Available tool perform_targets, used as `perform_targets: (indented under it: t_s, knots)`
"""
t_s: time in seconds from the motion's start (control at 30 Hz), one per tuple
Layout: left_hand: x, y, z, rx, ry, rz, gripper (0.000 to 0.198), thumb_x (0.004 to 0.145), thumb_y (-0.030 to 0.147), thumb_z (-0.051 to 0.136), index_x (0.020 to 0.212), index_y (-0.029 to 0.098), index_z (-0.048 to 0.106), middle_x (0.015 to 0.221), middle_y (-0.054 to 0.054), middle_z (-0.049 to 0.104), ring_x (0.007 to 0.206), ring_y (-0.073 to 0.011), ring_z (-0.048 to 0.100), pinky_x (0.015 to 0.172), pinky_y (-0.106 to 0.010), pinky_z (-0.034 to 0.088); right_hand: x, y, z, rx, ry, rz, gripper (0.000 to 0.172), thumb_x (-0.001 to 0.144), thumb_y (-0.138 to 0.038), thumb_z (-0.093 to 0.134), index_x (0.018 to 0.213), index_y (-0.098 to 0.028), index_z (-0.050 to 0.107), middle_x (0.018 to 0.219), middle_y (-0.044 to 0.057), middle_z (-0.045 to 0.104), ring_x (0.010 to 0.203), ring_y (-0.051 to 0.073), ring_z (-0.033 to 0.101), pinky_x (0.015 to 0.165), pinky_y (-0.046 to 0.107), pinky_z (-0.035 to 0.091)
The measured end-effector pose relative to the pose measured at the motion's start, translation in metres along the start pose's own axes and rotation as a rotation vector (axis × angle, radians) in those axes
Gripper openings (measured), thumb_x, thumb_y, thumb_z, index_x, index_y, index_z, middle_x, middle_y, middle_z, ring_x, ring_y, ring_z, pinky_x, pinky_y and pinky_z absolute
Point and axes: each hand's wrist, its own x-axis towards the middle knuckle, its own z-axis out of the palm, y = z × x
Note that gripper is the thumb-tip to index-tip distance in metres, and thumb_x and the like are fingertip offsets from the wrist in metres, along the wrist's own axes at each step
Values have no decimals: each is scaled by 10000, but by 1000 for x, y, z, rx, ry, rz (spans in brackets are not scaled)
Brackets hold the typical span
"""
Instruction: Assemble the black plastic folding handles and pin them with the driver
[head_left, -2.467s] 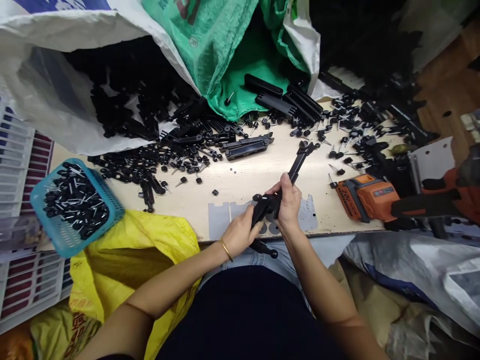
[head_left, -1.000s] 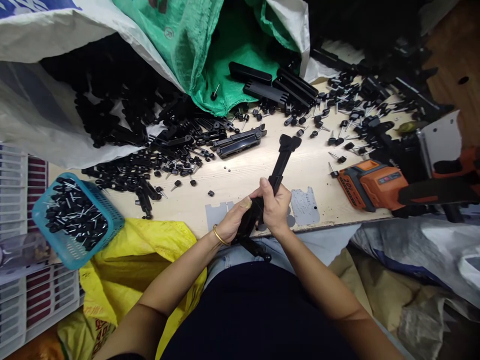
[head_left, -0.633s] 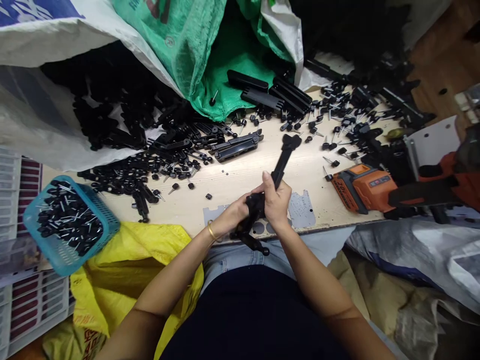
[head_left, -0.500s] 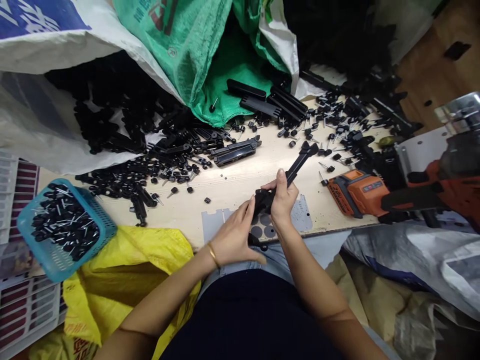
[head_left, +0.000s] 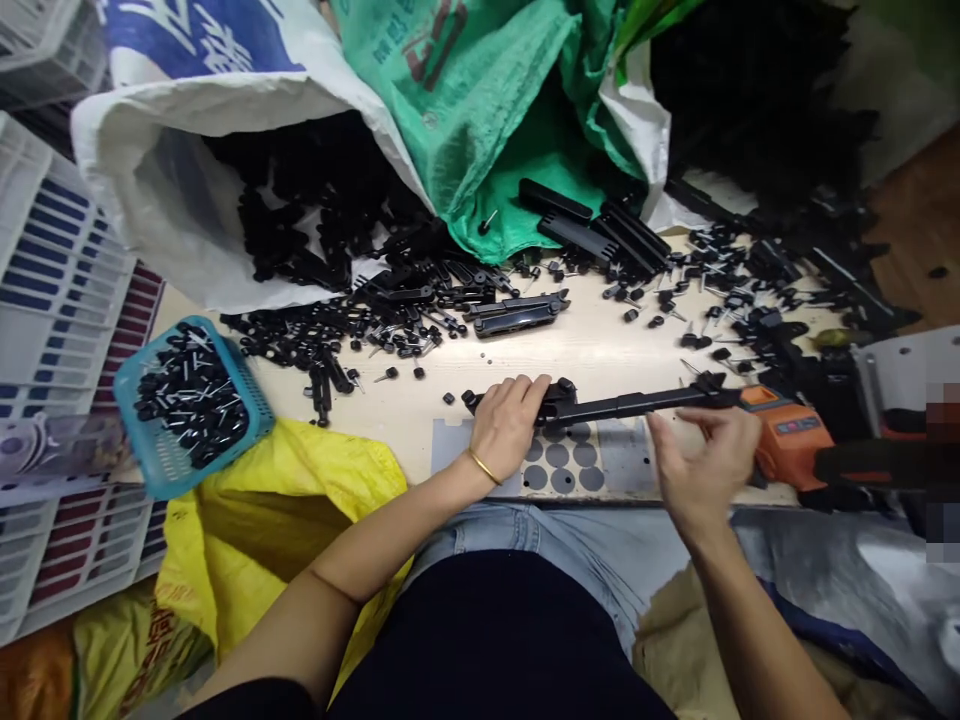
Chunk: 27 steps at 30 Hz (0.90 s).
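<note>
A long black telescoping rod (head_left: 626, 405) with a bulky jointed left end lies crosswise near the table's front edge. My left hand (head_left: 504, 425) wraps over that left end and grips it. Just below the rod's right end, my right hand (head_left: 709, 465) has its thumb and curled fingers apart, with nothing seen between them. Beneath the rod is a flat grey plate (head_left: 630, 455) with dark round spots. Farther back lies another folded black rod piece (head_left: 521, 314).
A blue basket (head_left: 256, 395) of black-headed screws stands left, beside a yellow sack (head_left: 360, 465). White (head_left: 150, 200) and green sacks (head_left: 465, 130) stand behind, with loose black parts (head_left: 420, 300) spilling out. An orange power tool (head_left: 795, 430) lies right.
The rod has turned from slanting to nearly level and looks longer. My left hand has come onto its left end; my right hand has let go and moved right. The view has shifted.
</note>
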Motion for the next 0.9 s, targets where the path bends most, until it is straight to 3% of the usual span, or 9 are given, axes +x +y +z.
perform_targets:
  t_s: [0.13, 0.23, 0.3, 0.37, 0.47, 0.57, 0.7, 0.8, 0.9]
  knots:
    - [4, 1, -3, 91, -54, 32, 421, 824, 34, 393, 1223, 144, 467, 970, -85, 570, 896, -217, 530, 783, -342, 422, 6, 8, -18, -76, -102, -256, 351, 841, -319, 579, 570, -216, 381, 532, -23, 431, 546, 136, 438, 603, 284, 362]
    - [3, -2, -3, 91, -89, 76, 413, 823, 36, 391, 1218, 135, 464, 976, -88, 567, 897, -215, 530, 774, -339, 413, 11, -2, -18, -103, -163, -452, 229, 810, -387, 615, 764, -181, 527, 768, 65, 601, 769, 199, 561, 712, 314, 403]
    - [1, -3, -5, 76, -82, 94, 432, 799, 28, 416, 1213, 143, 461, 980, -81, 562, 893, -208, 528, 767, -329, 411, 15, -8, -13, -103, -276, -584, 339, 820, -461, 579, 946, -148, 549, 950, 127, 620, 916, 241, 574, 768, 330, 410]
    - [0, -3, -7, 75, -74, 121, 437, 771, 21, 443, 1186, 152, 477, 975, -75, 553, 886, -207, 526, 755, -322, 411, 18, -12, -7, -158, -423, -674, 352, 858, -468, 514, 995, -144, 538, 908, 114, 628, 839, 223, 594, 707, 305, 405]
    - [2, -1, -10, 110, -97, 202, 393, 752, 16, 459, 1117, 152, 513, 955, -79, 543, 877, -212, 526, 731, -320, 416, 17, -11, 1, -261, -654, -748, 221, 901, -376, 459, 856, -171, 527, 696, 41, 612, 588, 164, 566, 547, 264, 322]
    - [6, -1, -8, 123, -178, 279, 353, 780, 42, 468, 1115, 142, 516, 952, -91, 551, 880, -215, 540, 741, -327, 434, 14, -6, 6, -262, -825, -761, 197, 897, -338, 467, 771, -187, 490, 629, 15, 606, 520, 148, 557, 495, 249, 256]
    - [4, -20, -6, -99, -157, 356, 586, 782, 234, 629, 1310, 162, 384, 1116, -128, 537, 1048, -254, 523, 894, -396, 444, 13, 7, 9, -278, -842, -738, 196, 899, -341, 467, 774, -191, 488, 651, 14, 624, 534, 152, 573, 508, 245, 267]
    - [-6, -44, -6, -416, 86, 62, 636, 792, 388, 631, 1331, 199, 349, 1265, -149, 464, 1177, -276, 464, 984, -472, 402, 15, 18, 7, -275, -788, -775, 224, 914, -344, 436, 762, -190, 492, 655, 21, 615, 566, 158, 581, 547, 255, 303]
    - [-15, -49, 1, -865, 11, -376, 695, 782, 430, 635, 1337, 167, 309, 1223, -179, 499, 1088, -262, 551, 904, -451, 475, 12, 17, 5, -295, -732, -714, 275, 923, -383, 404, 746, -192, 491, 622, 17, 599, 553, 156, 569, 536, 257, 286]
